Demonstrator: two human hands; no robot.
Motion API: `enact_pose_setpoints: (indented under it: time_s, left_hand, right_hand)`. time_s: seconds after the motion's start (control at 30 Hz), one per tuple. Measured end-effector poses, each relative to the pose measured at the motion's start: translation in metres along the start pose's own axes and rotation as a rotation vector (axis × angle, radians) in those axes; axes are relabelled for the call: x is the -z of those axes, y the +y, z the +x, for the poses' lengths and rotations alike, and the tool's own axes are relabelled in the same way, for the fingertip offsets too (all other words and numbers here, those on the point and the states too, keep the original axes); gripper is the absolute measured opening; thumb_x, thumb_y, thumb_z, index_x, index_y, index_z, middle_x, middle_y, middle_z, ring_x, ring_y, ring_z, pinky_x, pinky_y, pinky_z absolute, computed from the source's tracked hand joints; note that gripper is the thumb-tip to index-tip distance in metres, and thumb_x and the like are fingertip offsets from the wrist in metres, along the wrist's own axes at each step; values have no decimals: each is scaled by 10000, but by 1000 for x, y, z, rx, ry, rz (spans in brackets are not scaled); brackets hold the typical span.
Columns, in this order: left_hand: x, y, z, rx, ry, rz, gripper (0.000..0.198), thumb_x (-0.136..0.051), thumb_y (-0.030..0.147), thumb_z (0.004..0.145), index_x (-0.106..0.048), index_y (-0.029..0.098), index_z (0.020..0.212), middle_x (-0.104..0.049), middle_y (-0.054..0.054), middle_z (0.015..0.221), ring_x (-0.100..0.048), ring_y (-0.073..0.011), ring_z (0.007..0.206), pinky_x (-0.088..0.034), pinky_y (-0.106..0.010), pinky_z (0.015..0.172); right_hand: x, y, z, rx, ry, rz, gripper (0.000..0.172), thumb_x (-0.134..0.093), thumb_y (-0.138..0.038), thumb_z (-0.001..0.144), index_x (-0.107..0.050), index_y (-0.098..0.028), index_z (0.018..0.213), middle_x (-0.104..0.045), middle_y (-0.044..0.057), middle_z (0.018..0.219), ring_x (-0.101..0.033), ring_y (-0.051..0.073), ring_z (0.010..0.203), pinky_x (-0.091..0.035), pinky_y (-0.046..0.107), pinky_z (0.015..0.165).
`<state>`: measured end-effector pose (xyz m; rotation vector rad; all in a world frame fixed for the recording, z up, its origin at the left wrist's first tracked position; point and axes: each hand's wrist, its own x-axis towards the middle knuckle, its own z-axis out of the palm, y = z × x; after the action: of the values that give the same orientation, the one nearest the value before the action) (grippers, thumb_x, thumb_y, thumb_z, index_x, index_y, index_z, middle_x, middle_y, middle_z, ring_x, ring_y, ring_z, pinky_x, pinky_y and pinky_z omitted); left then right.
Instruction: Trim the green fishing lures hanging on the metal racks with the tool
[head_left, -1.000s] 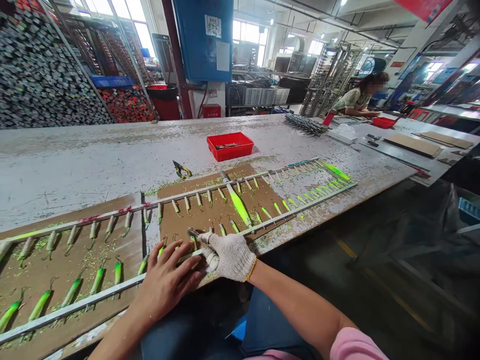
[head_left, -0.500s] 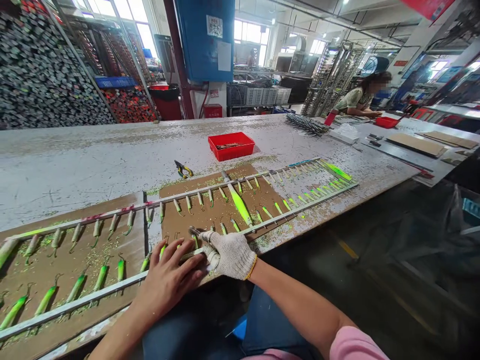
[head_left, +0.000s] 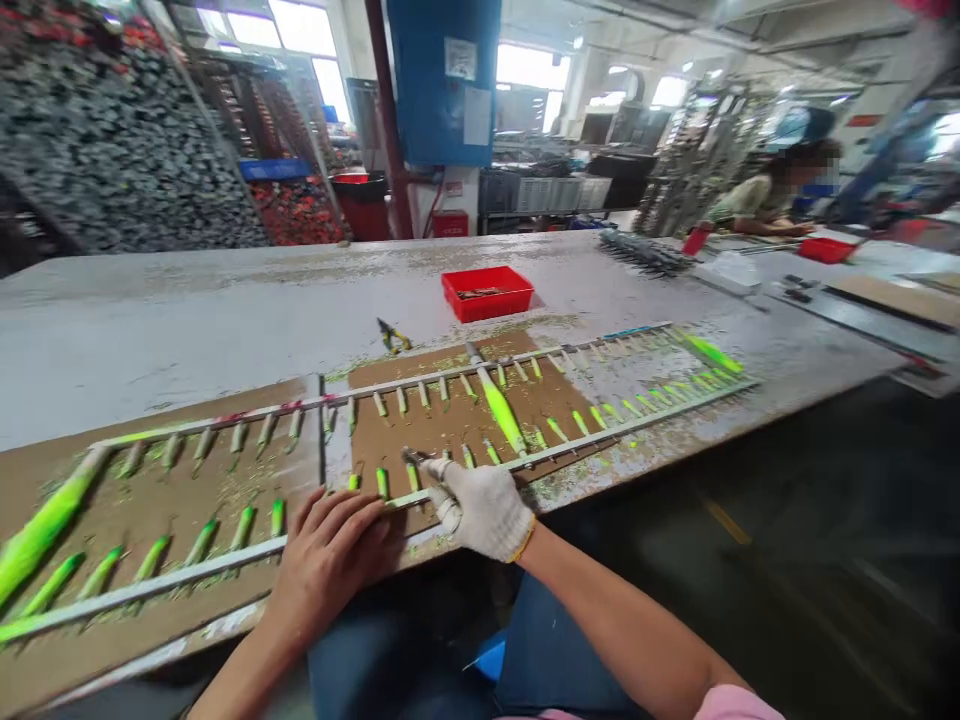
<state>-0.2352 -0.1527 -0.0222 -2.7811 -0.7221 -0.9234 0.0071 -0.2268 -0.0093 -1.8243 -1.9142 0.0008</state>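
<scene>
A long metal frame point(head_left: 187, 574) lies on brown cardboard, with small green-and-white tapered pieces point(head_left: 201, 540) along its rails, looking like fishing lures with thin wire hooks. My left hand point(head_left: 330, 545), bare, lies over the front rail with its fingers bent across it; its thumb is hidden. Just right of it, my right hand point(head_left: 484, 508) wears a white knitted glove and is closed around a tool with dark metal jaws, which looks like pliers point(head_left: 412, 456). The jaws are near a green piece on the front rail. The handles are hidden in the glove.
Beyond the frame lie yellow-and-black pliers point(head_left: 393, 337) and a red tray point(head_left: 487, 295) with small bits in it. Green flakes litter the tabletop. A bundle of grey strips point(head_left: 645, 252) rests farther back. Another person point(head_left: 757, 205) leans on the table at the right.
The view has swung left, so the table appears shifted right. My right hand and its tool have drawn slightly away from my left hand, which stays on the rail.
</scene>
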Motion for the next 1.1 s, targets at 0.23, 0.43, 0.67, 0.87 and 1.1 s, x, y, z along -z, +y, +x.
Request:
enact_pose_setpoints:
  time_s: [0.23,0.43,0.67,0.87,1.1]
  left_hand:
    - [13,-1,-9,322,9,90,151,-558,251,970,-702,233,929,-752,-20,916,-642,-197,931,-384,-432,1064]
    - [6,9,13,498,-136,151,233,-541,343,992,-726,250,886,-719,-29,866,-605,-204,872,-348,-419,964]
    - [-3,15,57,564,-423,160,399,-638,572,893,-723,183,861,-696,-108,928,-598,-277,945,-337,-442,906]
    - [-4,14,73,634,-539,-89,150,-639,315,878,-732,199,865,-740,-67,937,-623,-269,980,-340,-442,945]
    - [-4,12,63,662,-479,-396,152,-566,207,924,-710,189,967,-749,-3,842,-643,-178,813,-341,-398,1005]
  right_hand:
    - [-5,10,-8,-115,81,482,388,-450,-370,994,-646,-226,1297,-770,60,1021,-717,160,802,-555,255,731]
    - [19,16,-31,-191,129,610,443,-488,-445,995,-624,-178,1322,-737,105,1148,-726,202,918,-603,323,812]
    - [36,23,-63,-280,106,606,407,-573,-468,954,-670,-224,1265,-763,68,1087,-741,191,815,-622,317,793]
    - [36,24,-81,-353,91,659,409,-589,-458,948,-674,-212,1264,-762,57,1002,-698,141,641,-624,267,644]
    - [32,17,-89,-409,98,762,402,-612,-456,937,-673,-192,1234,-758,54,952,-692,138,646,-627,265,643]
